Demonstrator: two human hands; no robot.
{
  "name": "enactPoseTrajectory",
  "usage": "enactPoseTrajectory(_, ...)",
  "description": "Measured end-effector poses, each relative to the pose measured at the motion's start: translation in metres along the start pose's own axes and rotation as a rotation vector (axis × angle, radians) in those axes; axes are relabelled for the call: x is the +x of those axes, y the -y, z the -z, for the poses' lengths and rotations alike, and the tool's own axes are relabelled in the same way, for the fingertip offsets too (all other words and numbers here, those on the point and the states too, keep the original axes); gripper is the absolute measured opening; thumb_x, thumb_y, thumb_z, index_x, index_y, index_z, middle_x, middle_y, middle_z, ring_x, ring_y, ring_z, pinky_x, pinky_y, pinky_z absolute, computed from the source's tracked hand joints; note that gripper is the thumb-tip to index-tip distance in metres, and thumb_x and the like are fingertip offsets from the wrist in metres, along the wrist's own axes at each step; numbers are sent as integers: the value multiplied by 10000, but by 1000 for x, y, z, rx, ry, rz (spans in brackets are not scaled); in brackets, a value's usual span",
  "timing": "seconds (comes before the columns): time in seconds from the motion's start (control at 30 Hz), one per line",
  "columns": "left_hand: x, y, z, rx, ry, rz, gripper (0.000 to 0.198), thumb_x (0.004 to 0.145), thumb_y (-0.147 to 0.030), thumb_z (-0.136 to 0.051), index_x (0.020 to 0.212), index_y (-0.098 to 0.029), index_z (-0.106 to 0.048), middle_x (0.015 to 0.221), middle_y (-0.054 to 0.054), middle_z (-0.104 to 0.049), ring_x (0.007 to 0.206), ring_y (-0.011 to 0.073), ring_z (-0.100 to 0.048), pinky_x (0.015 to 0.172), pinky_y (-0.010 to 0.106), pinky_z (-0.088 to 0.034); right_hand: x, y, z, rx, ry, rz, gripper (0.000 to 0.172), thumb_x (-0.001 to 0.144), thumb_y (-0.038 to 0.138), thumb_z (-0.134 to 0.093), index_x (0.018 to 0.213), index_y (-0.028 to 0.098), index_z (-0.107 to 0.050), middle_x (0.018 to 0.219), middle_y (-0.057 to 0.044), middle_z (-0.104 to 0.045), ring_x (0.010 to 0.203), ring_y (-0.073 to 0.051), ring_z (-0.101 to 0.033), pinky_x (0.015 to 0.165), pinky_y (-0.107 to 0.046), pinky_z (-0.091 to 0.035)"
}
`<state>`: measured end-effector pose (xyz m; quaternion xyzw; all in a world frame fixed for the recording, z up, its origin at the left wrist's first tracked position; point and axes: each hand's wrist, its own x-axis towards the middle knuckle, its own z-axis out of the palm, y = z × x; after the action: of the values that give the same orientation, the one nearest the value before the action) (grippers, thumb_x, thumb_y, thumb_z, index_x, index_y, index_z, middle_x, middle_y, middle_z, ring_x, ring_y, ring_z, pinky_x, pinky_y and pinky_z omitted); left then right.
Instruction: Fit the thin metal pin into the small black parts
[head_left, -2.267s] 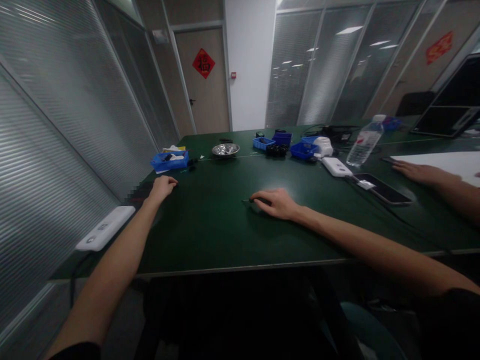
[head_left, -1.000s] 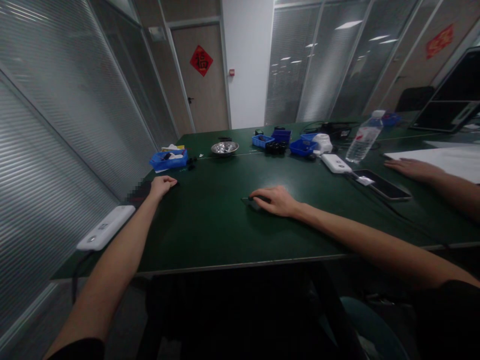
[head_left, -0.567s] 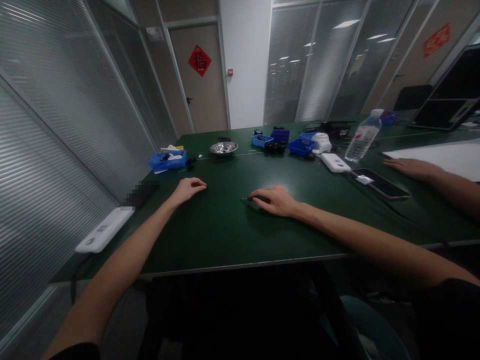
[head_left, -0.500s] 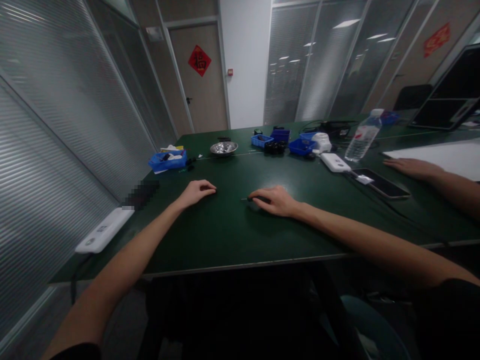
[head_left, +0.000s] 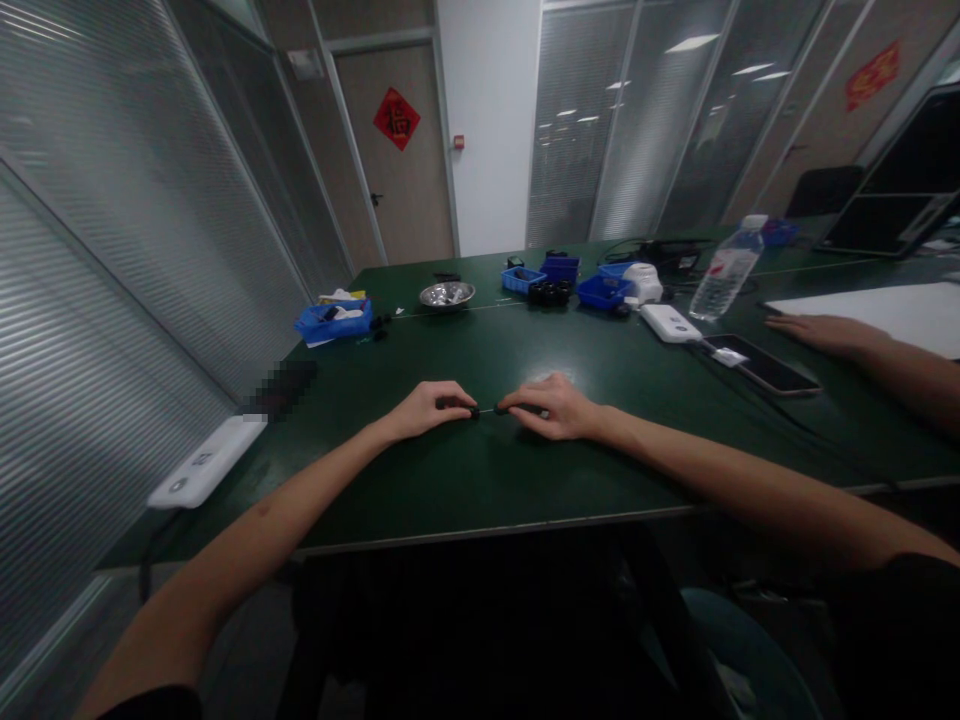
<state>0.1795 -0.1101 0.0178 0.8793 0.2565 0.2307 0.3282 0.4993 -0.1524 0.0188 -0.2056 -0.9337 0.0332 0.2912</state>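
My right hand (head_left: 559,407) is closed around a small screwdriver (head_left: 500,409), its dark handle in the fingers and its thin metal shaft pointing left. A small black part (head_left: 475,412) is pinched between the thumb and fingertips of my left hand (head_left: 427,409). The shaft tip reaches this part, though whether it sits inside or only touches it I cannot tell. Both hands are low over the green table (head_left: 420,490), near its front edge. Most of the screwdriver's handle is hidden by my right fingers.
Farther back stand a metal bowl (head_left: 448,305), a blue bin (head_left: 335,330) and several blue trays. To the right are a white power bank (head_left: 670,324), a phone (head_left: 772,370), a water bottle (head_left: 729,270) and another person's hand (head_left: 825,334). A white device (head_left: 206,465) lies left.
My left hand has moved right and slightly nearer, bringing the black part to the screwdriver's tip. My right hand has barely shifted.
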Motion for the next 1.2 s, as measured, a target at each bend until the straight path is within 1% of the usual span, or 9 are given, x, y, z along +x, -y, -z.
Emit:
enactPoseTrajectory(0.13, 0, 1, 1, 2, 9, -8, 303, 982, -398, -727, 1200, -200, -797, 1145, 98, -748, 948, 201, -664, 834, 325, -514, 2, 1, 1, -2, 2, -7, 304, 1088, 339, -515, 1266, 204, -721, 1013, -56, -794, 691, -142, -678, 646, -284, -476)
enactPoseTrajectory(0.27, -1, 0, 3, -11, 31, -4, 293, 993, -378, -717, 1219, -207, -792, 1163, 96, -747, 979, 204, -671, 852, 328, -516, 2, 3, 2, 7, 11, -13, 320, 1100, 352, -500, 1279, 199, -716, 1025, -65, -789, 718, -146, -685, 675, -284, -487)
enactPoseTrajectory(0.47, -2, 2, 4, -72, 33, -14, 261, 999, -342, -711, 1207, -210, -798, 1183, 93, -753, 1089, 221, -686, 971, 361, -524, 5, 4, 4, 20, 60, -5, 339, 1114, 349, -487, 1318, 184, -701, 1048, -88, -771, 785, -158, -700, 708, -280, -504)
enactPoseTrajectory(0.53, -2, 4, 3, -97, 29, -14, 252, 995, -340, -718, 1192, -211, -805, 1180, 92, -759, 1111, 225, -691, 1008, 375, -521, 5, 4, 3, 43, 48, -7, 335, 1115, 344, -487, 1326, 189, -696, 1063, -92, -769, 818, -165, -709, 738, -285, -522)
enactPoseTrajectory(0.63, -2, 7, 3, -130, 27, -15, 253, 986, -341, -728, 1182, -204, -812, 1172, 96, -765, 1110, 228, -700, 1024, 385, -524, 5, 2, 0, 71, 9, -12, 321, 1112, 333, -501, 1326, 191, -693, 1075, -95, -768, 845, -171, -713, 772, -295, -541)
enactPoseTrajectory(0.8, -2, 7, 5, -149, 30, -15, 260, 996, -339, -717, 1202, -213, -811, 1194, 97, -765, 1120, 229, -701, 1027, 388, -527, 4, 2, -2, 72, -6, -39, 317, 1115, 313, -494, 1330, 181, -685, 1089, -103, -763, 872, -179, -714, 787, -307, -550)
enactPoseTrajectory(0.97, -3, 7, 7, -140, 28, -22, 262, 996, -344, -717, 1206, -222, -813, 1190, 97, -764, 1111, 231, -701, 1020, 393, -527, 4, 2, -2, 100, 1, -53, 323, 1114, 309, -497, 1354, 185, -674, 1133, -111, -763, 932, -190, -725, 836, -322, -563)
enactPoseTrajectory(1.13, -2, 7, 5, -166, 67, -5, 282, 989, -349, -726, 1224, -211, -799, 1225, 100, -753, 1151, 237, -686, 1039, 394, -515, 5, 0, -4, 116, -59, -94, 323, 1107, 328, -511, 1334, 191, -694, 1152, -108, -771, 969, -200, -733, 877, -338, -574)
enactPoseTrajectory(1.2, -1, 7, 4, -156, 59, 17, 290, 988, -358, -725, 1226, -206, -791, 1224, 97, -749, 1141, 233, -681, 1026, 388, -514, 5, 0, -5, 104, -67, -97, 323, 1106, 327, -514, 1335, 189, -695, 1158, -109, -774, 969, -200, -736, 880, -338, -573)
